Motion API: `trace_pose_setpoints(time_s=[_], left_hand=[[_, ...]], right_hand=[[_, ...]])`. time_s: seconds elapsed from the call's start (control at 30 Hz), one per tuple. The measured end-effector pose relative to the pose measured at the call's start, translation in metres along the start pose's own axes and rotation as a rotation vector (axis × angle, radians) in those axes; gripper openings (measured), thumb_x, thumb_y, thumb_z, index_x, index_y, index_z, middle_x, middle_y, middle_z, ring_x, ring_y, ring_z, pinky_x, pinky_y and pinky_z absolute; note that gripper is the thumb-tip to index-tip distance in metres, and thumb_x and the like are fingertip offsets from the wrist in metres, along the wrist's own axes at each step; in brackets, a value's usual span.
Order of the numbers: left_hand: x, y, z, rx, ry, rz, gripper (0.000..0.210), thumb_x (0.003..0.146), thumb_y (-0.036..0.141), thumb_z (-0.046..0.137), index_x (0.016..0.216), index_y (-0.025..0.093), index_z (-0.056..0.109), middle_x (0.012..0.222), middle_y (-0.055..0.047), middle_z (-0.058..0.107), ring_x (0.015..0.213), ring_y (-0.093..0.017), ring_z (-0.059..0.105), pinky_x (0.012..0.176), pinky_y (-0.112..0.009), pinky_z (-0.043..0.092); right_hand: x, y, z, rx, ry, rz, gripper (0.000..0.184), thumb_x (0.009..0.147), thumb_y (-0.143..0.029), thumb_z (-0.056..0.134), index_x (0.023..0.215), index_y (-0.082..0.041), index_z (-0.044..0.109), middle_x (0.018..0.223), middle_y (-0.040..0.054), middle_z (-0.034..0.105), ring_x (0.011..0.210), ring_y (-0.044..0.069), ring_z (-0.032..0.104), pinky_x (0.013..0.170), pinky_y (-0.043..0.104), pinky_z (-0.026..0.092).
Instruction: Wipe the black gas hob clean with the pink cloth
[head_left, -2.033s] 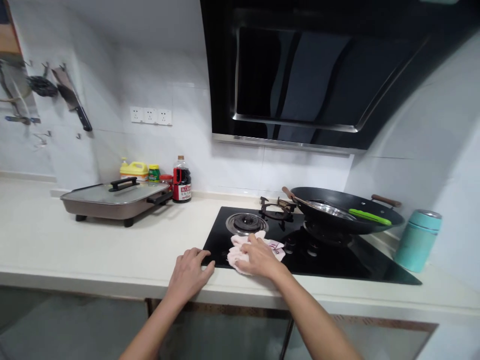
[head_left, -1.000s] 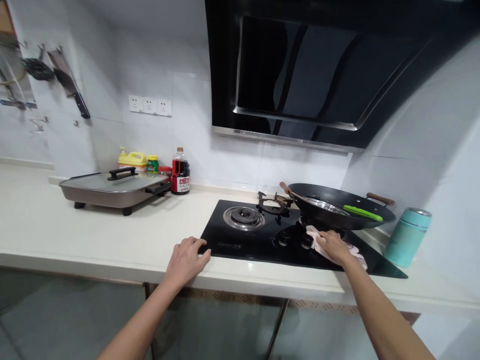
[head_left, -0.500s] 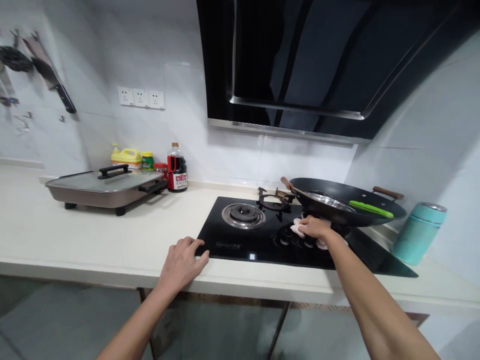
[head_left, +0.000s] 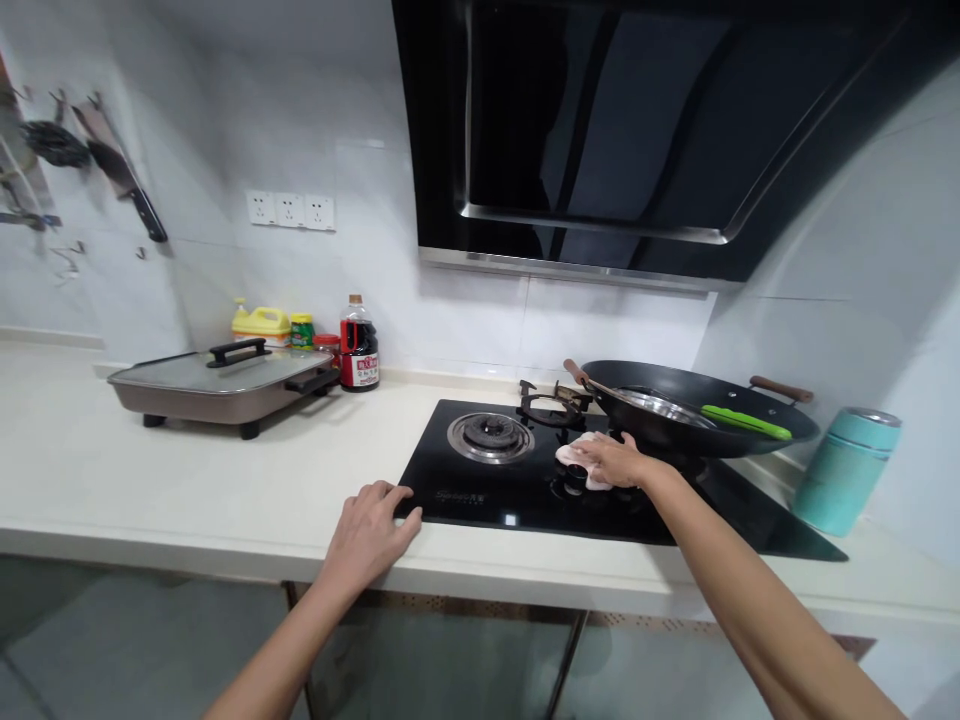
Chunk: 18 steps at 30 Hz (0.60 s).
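My right hand presses a pale pink cloth onto the black glass gas stove, with the fingers over the cloth. Directly in front of the cloth is a black control knob; other knobs are partly hidden by the hand. My left hand rests at the stove's front left corner on the counter, fingers apart, holding nothing. Just behind my right hand sits a black wok with wooden handles, over the right burner. Inside it lie a shiny metal lid or dish and a green-handled utensil.
A round burner is on the stove's left, with a loose pan support behind. At right stands a turquoise flask. An electric griddle with a glass lid and a soy sauce bottle stand left. A range hood overhangs the stove.
My right hand has slid the cloth left along the stove, toward the left knob, and its fingers have spread flatter over it. My left hand stays at the stove corner. The view shifted slightly.
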<state>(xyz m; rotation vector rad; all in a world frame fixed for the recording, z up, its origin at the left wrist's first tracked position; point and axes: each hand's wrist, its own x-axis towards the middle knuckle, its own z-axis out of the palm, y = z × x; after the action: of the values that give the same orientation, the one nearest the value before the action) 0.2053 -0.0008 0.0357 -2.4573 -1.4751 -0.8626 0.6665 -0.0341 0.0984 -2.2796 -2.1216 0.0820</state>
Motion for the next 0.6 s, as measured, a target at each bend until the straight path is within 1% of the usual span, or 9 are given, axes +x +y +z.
trace_pose_setpoints(time_s=[0.07,0.13,0.17,0.23,0.33,0.43,0.47,0.53,0.6], left_hand=[[0.0,0.0,0.0,-0.005,-0.004,-0.001,0.033,0.094,0.038,0.055,0.113,0.02,0.075,0.113,-0.012,0.072,0.112,-0.031,0.064,0.096,-0.044,0.048],[-0.001,0.001,-0.001,-0.006,-0.008,-0.003,0.033,0.095,0.038,0.055,0.114,0.02,0.074,0.113,-0.012,0.072,0.112,-0.031,0.064,0.095,-0.044,0.047],[-0.001,0.002,-0.002,-0.004,-0.009,-0.004,0.033,0.095,0.037,0.055,0.115,0.02,0.074,0.113,-0.012,0.072,0.112,-0.031,0.064,0.095,-0.044,0.047],[-0.001,0.003,-0.003,0.004,-0.013,-0.005,0.032,0.095,0.036,0.055,0.115,0.02,0.074,0.112,-0.012,0.073,0.112,-0.031,0.064,0.095,-0.044,0.047],[-0.002,0.004,-0.006,0.003,-0.021,-0.011,0.032,0.095,0.036,0.055,0.115,0.02,0.074,0.112,-0.011,0.073,0.113,-0.03,0.065,0.095,-0.042,0.047],[-0.002,0.004,-0.007,-0.014,-0.025,-0.015,0.032,0.095,0.035,0.056,0.116,0.019,0.075,0.113,-0.011,0.073,0.113,-0.03,0.065,0.096,-0.042,0.047],[-0.002,0.004,-0.007,-0.022,-0.025,-0.015,0.032,0.095,0.034,0.056,0.116,0.018,0.075,0.114,-0.012,0.073,0.113,-0.03,0.065,0.097,-0.042,0.047],[-0.002,0.004,-0.007,-0.038,-0.025,-0.019,0.032,0.095,0.033,0.057,0.116,0.018,0.075,0.115,-0.012,0.073,0.112,-0.03,0.065,0.097,-0.042,0.047],[-0.003,0.003,-0.006,-0.047,-0.021,-0.029,0.031,0.094,0.032,0.058,0.116,0.02,0.075,0.115,-0.011,0.073,0.11,-0.029,0.066,0.096,-0.042,0.047]], right_hand=[[-0.002,-0.001,0.002,-0.025,0.006,0.055,0.078,0.077,-0.029,0.067,0.152,-0.037,0.049,0.164,0.0062,0.042,0.158,0.036,0.021,0.123,0.067,0.005],[-0.004,-0.004,0.005,-0.046,0.009,0.111,0.079,0.076,-0.033,0.07,0.153,-0.035,0.048,0.167,0.0089,0.035,0.158,0.041,0.016,0.12,0.072,0.009],[-0.004,-0.006,0.006,-0.053,0.007,0.128,0.074,0.077,-0.035,0.07,0.149,-0.035,0.052,0.166,0.009,0.037,0.157,0.043,0.019,0.118,0.074,0.011],[-0.004,-0.01,0.004,-0.059,-0.001,0.134,0.056,0.081,-0.035,0.066,0.137,-0.036,0.062,0.158,0.0078,0.047,0.15,0.041,0.033,0.115,0.074,0.017],[-0.003,-0.015,-0.003,-0.057,-0.01,0.109,0.035,0.085,-0.032,0.061,0.119,-0.034,0.071,0.137,0.0071,0.064,0.132,0.035,0.054,0.112,0.069,0.024],[-0.007,-0.019,-0.011,-0.046,-0.025,0.064,0.024,0.087,-0.03,0.057,0.104,-0.03,0.074,0.113,0.0063,0.074,0.115,0.031,0.063,0.108,0.059,0.032],[-0.01,-0.02,-0.013,-0.042,-0.025,0.044,0.022,0.089,-0.031,0.055,0.099,-0.028,0.074,0.107,0.0057,0.074,0.112,0.03,0.064,0.107,0.055,0.034],[-0.016,-0.021,-0.014,-0.031,-0.005,0.007,0.025,0.093,-0.033,0.049,0.095,-0.026,0.073,0.105,0.0051,0.074,0.108,0.027,0.065,0.103,0.046,0.038],[-0.019,-0.021,-0.013,-0.013,0.036,-0.007,0.034,0.098,-0.034,0.039,0.102,-0.026,0.072,0.109,0.0045,0.073,0.107,0.025,0.065,0.1,0.041,0.04]])
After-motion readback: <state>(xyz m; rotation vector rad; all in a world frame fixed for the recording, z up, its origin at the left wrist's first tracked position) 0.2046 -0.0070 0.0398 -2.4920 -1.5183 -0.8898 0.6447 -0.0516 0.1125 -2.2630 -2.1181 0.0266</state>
